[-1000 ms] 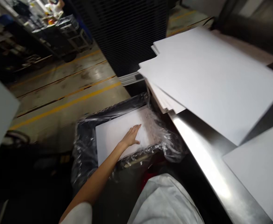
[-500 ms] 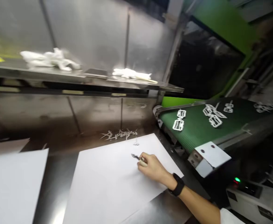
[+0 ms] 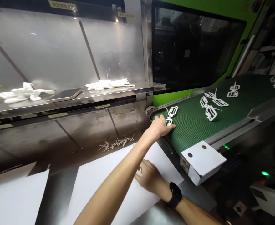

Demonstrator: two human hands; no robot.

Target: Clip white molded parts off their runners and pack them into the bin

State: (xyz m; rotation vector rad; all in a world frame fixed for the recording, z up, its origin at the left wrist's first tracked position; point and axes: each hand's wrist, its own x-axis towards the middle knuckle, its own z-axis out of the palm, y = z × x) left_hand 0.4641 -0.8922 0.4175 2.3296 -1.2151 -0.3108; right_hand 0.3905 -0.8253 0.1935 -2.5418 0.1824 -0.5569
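I have a white sheet (image 3: pixel 99 187) on the metal worktop (image 3: pixel 59 187) beneath and left of my right hand (image 3: pixel 150 178), and a second sheet (image 3: pixel 12 200) lies well off to the left. My left forearm (image 3: pixel 120 168) slants across in front, the main thing blocking my sight of the right fingertips. A black watch (image 3: pixel 175 194) sits on the wrist behind that hand. Thin white scraps (image 3: pixel 116 143) lie past the sheet's far edge, left of my left hand (image 3: pixel 159 127). To that hand's right, a white block (image 3: pixel 204 159) with two screws stands at the near corner of the green belt (image 3: pixel 186 122). Further off, left of both hands, a shelf (image 3: pixel 149 87) carries a phone (image 3: pixel 64 94) between two white bundles (image 3: pixel 26 93).

The fingers of my right hand are curled; something pale peeks from the curl, but I cannot tell whether it is gripped. My left hand is at the belt's near end, thumb parted from the fingers, with the nearest white frame part (image 3: pixel 173 111) right at its fingertips; contact I cannot make out. Beyond it, more frame parts (image 3: pixel 211 113) lie along the belt, before a green machine (image 3: pixel 165 99).
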